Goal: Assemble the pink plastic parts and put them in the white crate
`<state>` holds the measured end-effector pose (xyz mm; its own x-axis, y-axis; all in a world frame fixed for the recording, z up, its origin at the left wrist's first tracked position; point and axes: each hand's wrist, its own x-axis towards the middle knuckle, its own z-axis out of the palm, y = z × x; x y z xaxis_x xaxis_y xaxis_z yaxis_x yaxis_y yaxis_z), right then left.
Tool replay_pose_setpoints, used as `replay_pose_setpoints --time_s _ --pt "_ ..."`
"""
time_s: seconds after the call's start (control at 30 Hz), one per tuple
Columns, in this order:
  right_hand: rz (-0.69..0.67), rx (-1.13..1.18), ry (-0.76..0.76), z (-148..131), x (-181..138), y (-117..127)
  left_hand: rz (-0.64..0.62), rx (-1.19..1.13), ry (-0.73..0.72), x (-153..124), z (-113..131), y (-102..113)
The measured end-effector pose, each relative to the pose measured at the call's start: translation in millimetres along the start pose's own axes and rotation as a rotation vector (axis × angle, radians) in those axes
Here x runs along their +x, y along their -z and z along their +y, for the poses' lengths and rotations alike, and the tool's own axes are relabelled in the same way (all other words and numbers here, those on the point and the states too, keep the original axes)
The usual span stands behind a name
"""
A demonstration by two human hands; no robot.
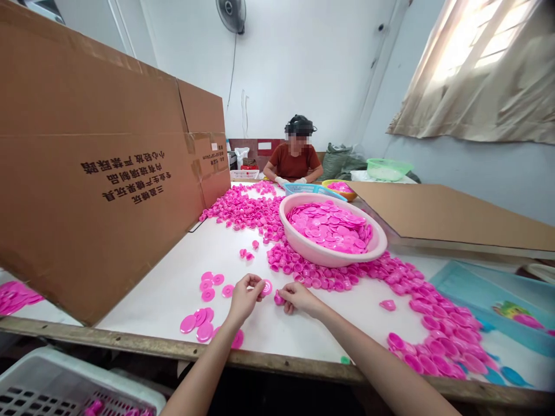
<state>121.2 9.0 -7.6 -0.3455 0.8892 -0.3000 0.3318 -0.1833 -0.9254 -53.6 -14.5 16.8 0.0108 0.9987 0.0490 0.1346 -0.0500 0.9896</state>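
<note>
A pale back wall (303, 63) rises at 12 o'clock, meeting a bluish-white side wall (433, 164) at 1 o'clock. A grey fan (232, 13) is mounted high, between 11 and 12, its cord (233, 69) hanging below. At 2 o'clock, daylight glows through a barred window (489, 43), partly covered by a beige curtain (463, 98). A dark red panel (249, 145) runs low at 11. The white counter (147, 306) has a worn wooden edge (299, 365) at 6.

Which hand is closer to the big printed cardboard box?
Left. The left hand, holding a pink disc, is to the right of the cardboard box; the right hand, holding a small pink piece, is farther right.
</note>
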Motion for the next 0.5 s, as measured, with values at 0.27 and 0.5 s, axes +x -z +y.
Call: replay_pose_setpoints --time_s 0.27,0.5 --pt "0.193 -0.005 0.035 12.3 -1.5 1.8 -0.003 -0.066 0.065 7.8 -13.8 -18.3" --pt "0.28 -0.051 0.29 9.5 -8.5 6.9 -0.104 -0.014 0.038 7.3 -16.6 -30.9"
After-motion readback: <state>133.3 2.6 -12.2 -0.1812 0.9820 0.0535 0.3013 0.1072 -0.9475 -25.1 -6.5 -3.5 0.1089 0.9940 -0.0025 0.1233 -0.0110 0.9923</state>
